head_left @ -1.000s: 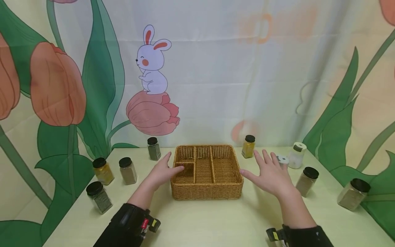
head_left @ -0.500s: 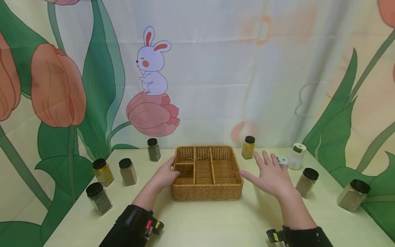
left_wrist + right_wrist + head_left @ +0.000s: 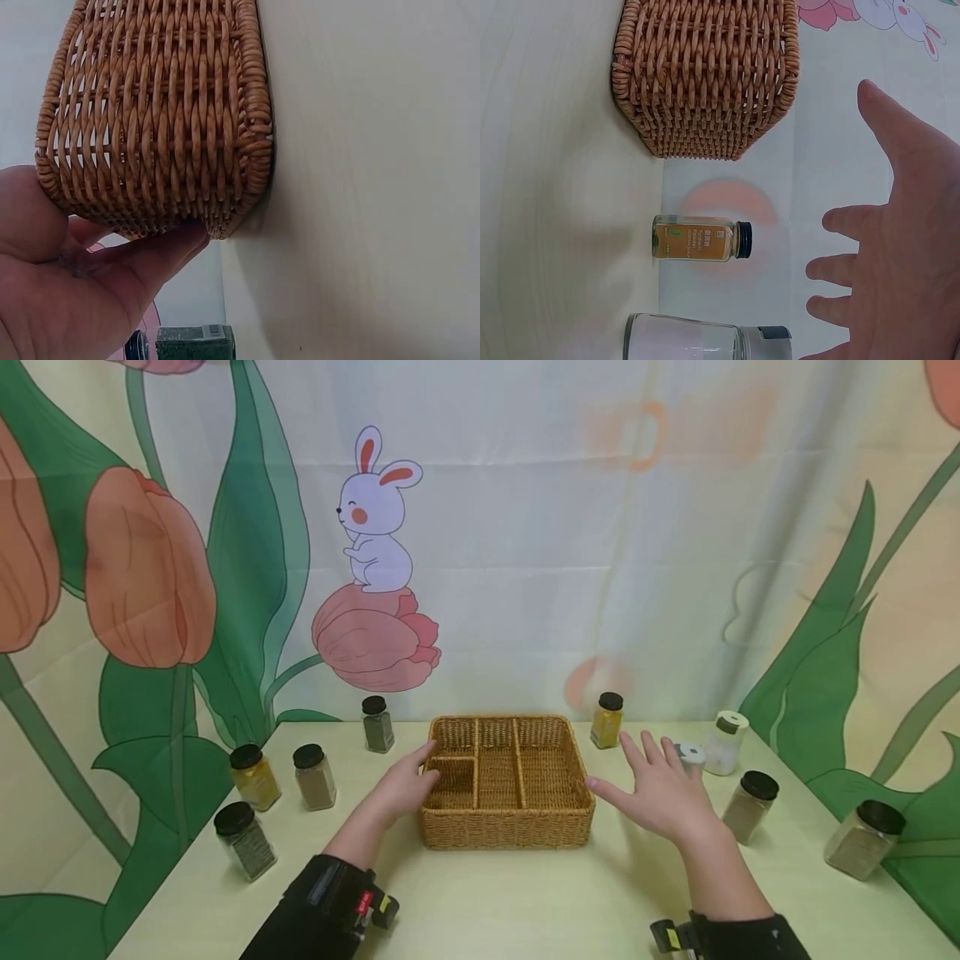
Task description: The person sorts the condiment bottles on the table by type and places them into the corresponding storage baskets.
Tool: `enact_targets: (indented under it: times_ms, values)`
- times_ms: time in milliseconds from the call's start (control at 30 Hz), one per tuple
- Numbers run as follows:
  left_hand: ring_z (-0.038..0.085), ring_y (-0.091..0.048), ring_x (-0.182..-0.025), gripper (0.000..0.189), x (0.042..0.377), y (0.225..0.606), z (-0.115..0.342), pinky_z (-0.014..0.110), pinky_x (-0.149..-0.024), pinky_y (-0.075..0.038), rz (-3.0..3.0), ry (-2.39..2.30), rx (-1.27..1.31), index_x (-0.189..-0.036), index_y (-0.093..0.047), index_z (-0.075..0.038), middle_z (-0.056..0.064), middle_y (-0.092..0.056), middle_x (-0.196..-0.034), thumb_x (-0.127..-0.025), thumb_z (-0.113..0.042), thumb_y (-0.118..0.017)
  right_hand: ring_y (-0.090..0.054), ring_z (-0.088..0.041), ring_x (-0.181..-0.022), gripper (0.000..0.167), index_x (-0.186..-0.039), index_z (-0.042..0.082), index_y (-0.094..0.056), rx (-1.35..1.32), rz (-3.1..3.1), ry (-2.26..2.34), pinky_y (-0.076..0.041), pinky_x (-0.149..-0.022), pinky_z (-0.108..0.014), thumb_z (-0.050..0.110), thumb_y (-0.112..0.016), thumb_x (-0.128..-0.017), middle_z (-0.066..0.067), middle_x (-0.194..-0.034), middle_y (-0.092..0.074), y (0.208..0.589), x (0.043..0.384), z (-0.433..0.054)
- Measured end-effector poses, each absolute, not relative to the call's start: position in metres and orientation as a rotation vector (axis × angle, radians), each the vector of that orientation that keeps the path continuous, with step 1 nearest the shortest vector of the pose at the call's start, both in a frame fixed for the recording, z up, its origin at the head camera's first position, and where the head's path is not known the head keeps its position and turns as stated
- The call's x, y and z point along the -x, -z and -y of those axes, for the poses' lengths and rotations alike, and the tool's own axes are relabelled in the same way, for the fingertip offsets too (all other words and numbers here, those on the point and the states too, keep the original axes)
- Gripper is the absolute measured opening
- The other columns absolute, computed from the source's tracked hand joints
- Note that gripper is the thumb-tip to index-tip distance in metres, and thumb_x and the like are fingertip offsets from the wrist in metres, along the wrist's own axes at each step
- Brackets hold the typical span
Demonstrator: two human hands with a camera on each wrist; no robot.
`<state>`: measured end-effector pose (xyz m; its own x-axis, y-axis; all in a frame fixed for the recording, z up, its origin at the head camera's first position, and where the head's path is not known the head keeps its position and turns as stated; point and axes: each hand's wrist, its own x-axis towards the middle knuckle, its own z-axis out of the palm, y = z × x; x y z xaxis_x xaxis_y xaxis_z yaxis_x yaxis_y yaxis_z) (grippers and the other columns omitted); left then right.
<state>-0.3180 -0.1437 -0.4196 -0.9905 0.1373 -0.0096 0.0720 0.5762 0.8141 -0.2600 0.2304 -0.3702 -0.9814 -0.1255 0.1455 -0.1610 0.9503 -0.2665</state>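
Observation:
A woven wicker basket (image 3: 507, 828) with several compartments stands on the table in the head view. My left hand (image 3: 406, 785) grips its left side wall, thumb over the rim and fingers along the outside. From the left wrist view, the hand (image 3: 71, 292) lies against the basket's (image 3: 150, 112) end wall, with some fingertips hidden beneath the weave. My right hand (image 3: 663, 793) hovers with spread, straight fingers to the right of the basket. The right wrist view shows that hand (image 3: 907, 225) apart from the basket (image 3: 709, 67) and holding nothing.
Left of the basket stand a dark green spice jar (image 3: 377, 727), a yellow one (image 3: 255, 779), a beige one (image 3: 315, 778) and another dark one (image 3: 246, 843). To its right are a turmeric powder jar (image 3: 694, 238), white-lidded jars (image 3: 725, 745) and beige jars (image 3: 865, 842). A printed curtain (image 3: 510, 568) hangs behind.
My left hand has moved in to the right and closed its thumb and fingers on the basket's left wall. The right hand and basket stay nearly still; the head view shifts slightly.

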Motion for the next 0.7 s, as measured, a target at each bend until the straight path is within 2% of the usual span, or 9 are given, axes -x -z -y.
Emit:
enact_targets:
  times_ms: [33, 167, 200, 367, 567, 700]
  values:
    - [0.014, -0.045, -0.059, 0.061, 0.3182, 0.4193, 0.1439, 0.033, -0.058, -0.045, -2.722, -1.401, -0.184, -0.163, -0.027, -0.014, 0.017, -0.03, -0.163, -0.106, -0.015, -0.049, -0.007, -0.056, -0.147, 0.112, -0.164, 0.008, -0.021, -0.219, 2.976, -0.424, -0.004, -0.104, -0.082, 0.086, -0.04, -0.086, -0.032, -0.163, -0.016, 0.3701, 0.2598, -0.2306]
    - [0.015, -0.052, -0.071, 0.06, 0.3188, 0.4189, 0.1452, 0.035, -0.065, -0.046, -2.741, -1.374, -0.195, -0.162, -0.029, -0.014, 0.016, -0.031, -0.163, -0.105, -0.013, -0.049, -0.006, -0.056, -0.147, 0.112, -0.164, 0.009, -0.02, -0.218, 2.974, -0.427, -0.004, -0.105, -0.082, 0.087, -0.04, -0.086, -0.031, -0.163, -0.015, 0.3699, 0.2596, -0.231]
    - [0.016, -0.049, -0.064, 0.061, 0.3189, 0.4189, 0.1452, 0.035, -0.061, -0.046, -2.728, -1.384, -0.192, -0.162, -0.029, -0.014, 0.016, -0.031, -0.163, -0.105, -0.013, -0.049, -0.006, -0.056, -0.147, 0.112, -0.164, 0.009, -0.02, -0.218, 2.973, -0.428, -0.004, -0.105, -0.082, 0.087, -0.04, -0.086, -0.031, -0.163, -0.015, 0.3697, 0.2597, -0.2311]
    - [0.012, -0.039, -0.052, 0.061, 0.3185, 0.4175, 0.1458, 0.034, -0.056, -0.044, -2.709, -1.392, -0.172, -0.163, -0.027, -0.013, 0.017, -0.028, -0.164, -0.106, -0.012, -0.047, -0.007, -0.057, -0.146, 0.112, -0.164, 0.008, -0.019, -0.222, 2.966, -0.426, -0.005, -0.105, -0.081, 0.087, -0.039, -0.086, -0.031, -0.163, -0.014, 0.3692, 0.2604, -0.2308]
    - [0.011, -0.039, -0.052, 0.061, 0.3182, 0.418, 0.145, 0.033, -0.058, -0.046, -2.71, -1.359, -0.17, -0.163, -0.026, -0.013, 0.018, -0.028, -0.164, -0.106, -0.011, -0.046, -0.007, -0.057, -0.146, 0.111, -0.164, 0.008, -0.02, -0.224, 2.965, -0.425, -0.005, -0.105, -0.081, 0.086, -0.039, -0.087, -0.031, -0.163, -0.015, 0.3691, 0.26, -0.2318]
    - [0.011, -0.038, -0.05, 0.061, 0.3176, 0.4192, 0.1432, 0.032, -0.055, -0.044, -2.71, -1.36, -0.183, -0.163, -0.026, -0.013, 0.017, -0.028, -0.164, -0.105, -0.01, -0.045, -0.007, -0.056, -0.147, 0.109, -0.163, 0.008, -0.021, -0.223, 2.973, -0.431, -0.005, -0.105, -0.081, 0.084, -0.042, -0.088, -0.031, -0.163, -0.015, 0.369, 0.259, -0.2336]
